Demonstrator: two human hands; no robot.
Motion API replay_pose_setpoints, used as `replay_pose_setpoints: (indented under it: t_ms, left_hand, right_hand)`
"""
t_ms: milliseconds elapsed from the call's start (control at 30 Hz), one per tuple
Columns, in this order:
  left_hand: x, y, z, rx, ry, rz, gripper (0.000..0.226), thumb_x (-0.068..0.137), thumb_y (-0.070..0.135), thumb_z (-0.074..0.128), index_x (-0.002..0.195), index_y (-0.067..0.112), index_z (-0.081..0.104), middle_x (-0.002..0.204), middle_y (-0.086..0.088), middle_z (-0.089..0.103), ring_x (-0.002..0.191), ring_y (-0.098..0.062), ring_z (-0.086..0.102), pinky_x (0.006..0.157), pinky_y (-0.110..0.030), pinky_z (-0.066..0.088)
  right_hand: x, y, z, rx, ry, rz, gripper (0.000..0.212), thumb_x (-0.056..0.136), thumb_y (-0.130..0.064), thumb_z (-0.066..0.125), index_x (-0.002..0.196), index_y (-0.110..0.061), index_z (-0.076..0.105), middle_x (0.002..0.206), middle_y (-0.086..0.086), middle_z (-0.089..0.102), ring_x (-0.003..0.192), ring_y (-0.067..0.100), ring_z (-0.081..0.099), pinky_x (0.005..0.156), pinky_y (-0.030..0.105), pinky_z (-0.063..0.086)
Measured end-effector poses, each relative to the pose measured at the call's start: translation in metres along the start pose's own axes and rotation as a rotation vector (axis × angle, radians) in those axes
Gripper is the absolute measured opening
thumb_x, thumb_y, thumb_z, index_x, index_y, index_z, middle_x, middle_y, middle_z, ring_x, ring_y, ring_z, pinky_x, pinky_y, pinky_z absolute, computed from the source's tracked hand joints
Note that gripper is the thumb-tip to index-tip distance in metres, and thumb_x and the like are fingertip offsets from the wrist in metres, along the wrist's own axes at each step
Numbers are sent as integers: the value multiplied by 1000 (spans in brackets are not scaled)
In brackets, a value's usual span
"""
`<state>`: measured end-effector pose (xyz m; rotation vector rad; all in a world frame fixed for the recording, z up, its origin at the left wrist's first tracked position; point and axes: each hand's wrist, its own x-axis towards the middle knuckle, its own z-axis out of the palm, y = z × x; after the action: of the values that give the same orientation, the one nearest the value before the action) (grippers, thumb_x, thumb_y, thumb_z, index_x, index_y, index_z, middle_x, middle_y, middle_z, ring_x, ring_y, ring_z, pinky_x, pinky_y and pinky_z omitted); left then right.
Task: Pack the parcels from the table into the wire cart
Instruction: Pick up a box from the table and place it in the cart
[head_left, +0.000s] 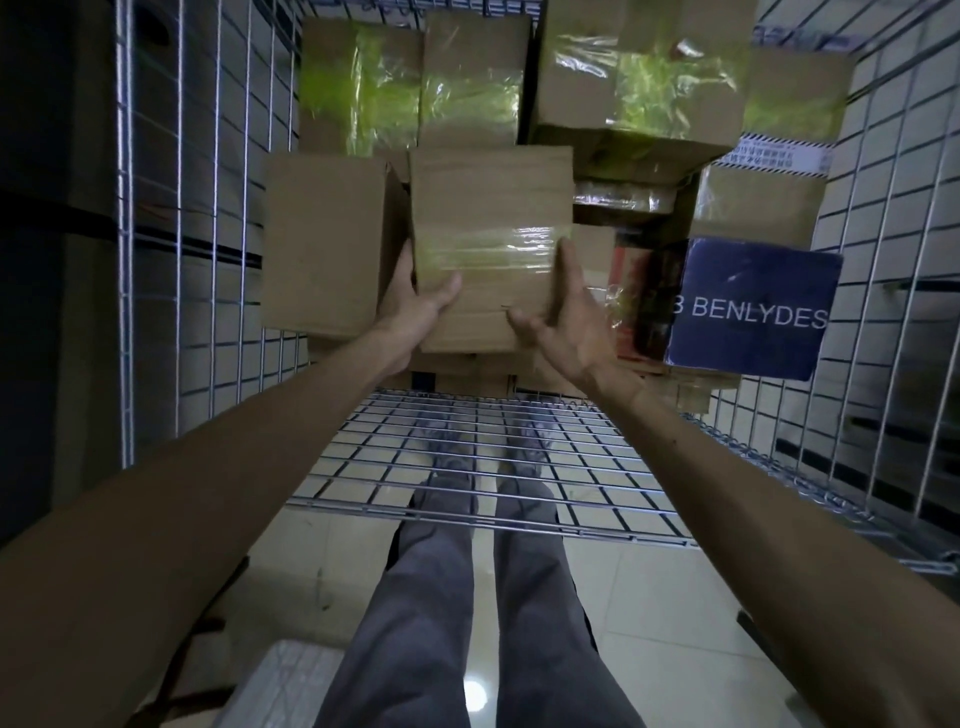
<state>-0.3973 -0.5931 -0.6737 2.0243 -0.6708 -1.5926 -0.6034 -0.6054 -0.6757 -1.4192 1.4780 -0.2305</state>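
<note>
A brown cardboard parcel (488, 208) with clear tape across it is held between both hands over the wire cart (467, 452). My left hand (415, 301) grips its lower left side, thumb on the front face. My right hand (566, 322) presses its right side, with the fingers straight along the edge and the thumb reaching under the bottom corner. The parcel stands upright right beside another plain brown parcel (324, 244) on its left; whether the two touch is unclear. It sits in front of several taped parcels (639, 78) stacked at the back of the cart.
A blue box (753, 312) printed BENLYDES stands at the right, with a dark red box (639, 301) beside it. Wire side walls (171, 218) rise on the left and right. The cart's front wire shelf is bare. My legs stand on pale tiles below.
</note>
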Motion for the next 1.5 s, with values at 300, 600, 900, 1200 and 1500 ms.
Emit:
replay_pose_setpoints:
  t_ms: [300, 600, 900, 1200, 1500]
  left_hand:
    - [17, -7, -45, 445, 267, 107, 71, 92, 44, 65, 151, 20, 36, 147, -5, 45, 134, -24, 43, 114, -42, 38]
    - [24, -5, -56, 539, 175, 61, 72, 94, 46, 61, 153, 19, 29, 151, -8, 41, 138, -29, 39, 114, -45, 35]
    - [-61, 31, -75, 763, -38, 172, 61, 98, 11, 56, 151, 12, 26, 150, -16, 25, 134, -32, 38, 114, -29, 28]
    - [-157, 102, -136, 830, -1, 409, 61, 101, 23, 50, 154, 12, 23, 157, -15, 22, 142, -33, 30, 119, -45, 27]
    - [-237, 153, -188, 760, 264, 480, 50, 98, 23, 54, 142, 9, 38, 150, -18, 31, 131, -37, 42, 108, -43, 38]
  right_hand:
    - [0, -19, 46, 96, -49, -38, 113, 66, -88, 47, 155, -42, -6, 154, 16, 37, 137, 30, 42, 113, 46, 36]
    - [5, -19, 38, -6, -131, 20, 96, 92, -25, 68, 158, -34, -2, 152, 16, 38, 136, 30, 41, 114, 39, 32]
    - [-31, -82, -15, -344, -83, 73, 59, 102, -40, 39, 153, -13, 30, 151, 22, 33, 123, 36, 49, 101, 36, 41]
    - [-96, -185, -46, -589, -226, 20, 57, 102, -28, 49, 154, -16, 28, 151, 22, 33, 133, 39, 43, 107, 40, 37]
    - [-123, -295, -94, -616, -139, -183, 62, 100, -28, 55, 153, -12, 28, 150, 20, 38, 130, 36, 48, 108, 40, 40]
